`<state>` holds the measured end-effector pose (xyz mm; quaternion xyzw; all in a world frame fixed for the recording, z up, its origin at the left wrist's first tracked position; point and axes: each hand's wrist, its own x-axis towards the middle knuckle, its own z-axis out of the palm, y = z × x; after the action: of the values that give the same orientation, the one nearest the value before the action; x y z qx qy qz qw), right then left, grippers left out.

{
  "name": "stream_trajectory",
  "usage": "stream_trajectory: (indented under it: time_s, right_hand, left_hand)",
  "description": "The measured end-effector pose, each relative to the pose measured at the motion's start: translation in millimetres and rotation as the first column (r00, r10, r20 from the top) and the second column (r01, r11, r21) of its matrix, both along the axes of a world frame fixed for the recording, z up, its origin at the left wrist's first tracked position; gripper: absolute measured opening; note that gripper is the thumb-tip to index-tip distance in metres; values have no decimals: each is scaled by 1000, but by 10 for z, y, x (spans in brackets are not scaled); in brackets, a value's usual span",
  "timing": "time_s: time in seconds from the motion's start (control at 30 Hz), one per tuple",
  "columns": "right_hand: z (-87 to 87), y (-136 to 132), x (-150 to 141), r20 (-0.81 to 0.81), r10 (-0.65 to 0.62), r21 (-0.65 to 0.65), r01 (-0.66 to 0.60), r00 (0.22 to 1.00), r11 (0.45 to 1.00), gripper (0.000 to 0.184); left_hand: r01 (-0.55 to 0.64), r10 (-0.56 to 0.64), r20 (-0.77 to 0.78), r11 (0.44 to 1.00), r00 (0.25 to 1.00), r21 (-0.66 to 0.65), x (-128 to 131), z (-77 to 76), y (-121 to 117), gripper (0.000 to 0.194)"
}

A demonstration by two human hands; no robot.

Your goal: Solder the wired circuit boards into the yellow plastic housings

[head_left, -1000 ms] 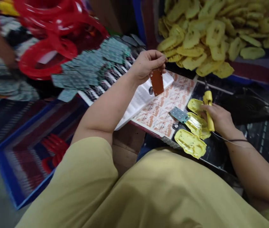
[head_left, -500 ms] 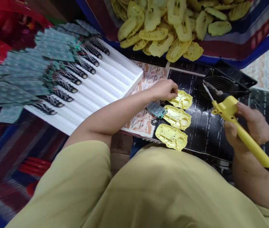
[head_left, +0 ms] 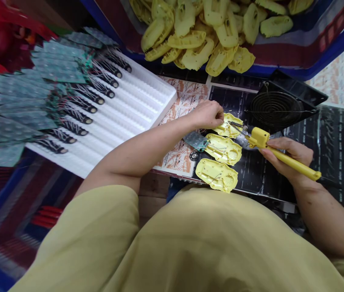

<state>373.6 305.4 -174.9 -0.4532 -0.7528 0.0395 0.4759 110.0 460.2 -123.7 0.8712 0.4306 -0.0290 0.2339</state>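
A black fan stands just beyond the iron, near the far shell; the left forearm crosses in front of the foam tray and partly screens it. The big crate behind is heaped with yellow covers. In the tray, wired speakers sit along the grooves, while their boards overlap beyond its left edge. A lower crate, at left, holds red pieces. The far shell, middle shell and near shell lie in a row on the table, all thin yellow plastic with rounded, wavy rims (the near one has a round, perforated patch). A loose board touches the middle shell, a small black ring beside it. The right hand grips the iron's long yellow handle, its tip over the far shell. The left hand bends its fingers down at that shell's left edge; whether they pinch anything, I cannot tell.
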Motion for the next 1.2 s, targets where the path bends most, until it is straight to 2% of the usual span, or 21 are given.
stream_trajectory:
  time_s: [0.17,0.27,0.4,0.6,0.7,0.8,0.93,0.97,1.1,1.13,1.2]
  right_hand:
    - [48,85,76,63,93,-40,-90,994,995,23]
    - [95,88,114,110,79,-63,-72,991,995,26]
    - [148,90,110,109,56,-41,-52,992,998,26]
    - [195,127,73,160,161,22,-167,974,986,17]
    - [198,103,106,121,84,-1,-85,989,996,25]
    - [186,40,138,43,-24,15,23,999,1000,29]
    - [162,-80,130,68,-12,6,11,998,1000,19]
    - [152,-115,121,66,-28,1,28,997,1000,21]
    - [90,-244,65,-1,-135,-79,134,991,988,59]
    - [73,-267,45,-14,-150,-105,148,989,983,61]
    - [42,-292,-1,-35,-183,-97,179,982,979,51]
  left_hand:
    - [17,-18,45,1000,999,17,-14,-59,33,23]
    - [20,-21,43,1000,999,24,-12,-59,33,22]
    - [4,-4,4,1000,1000,-3,10,-13,13,26]
    - [30,-31,33,999,999,38,-5,-66,44,25]
    - [41,-44,53,998,998,56,-13,-93,53,23]
    - [30,-31,19,999,999,38,2,-53,33,24]
    - [11,-10,-33,1000,999,18,23,16,13,27]
    - [11,-11,-35,1000,999,16,25,19,14,27]
    - [22,-22,-12,1000,1000,1,36,-18,7,26]
    - [25,-25,-8,1000,1000,0,36,-27,1,25]
    - [20,-20,20,1000,1000,16,15,-28,-6,25]
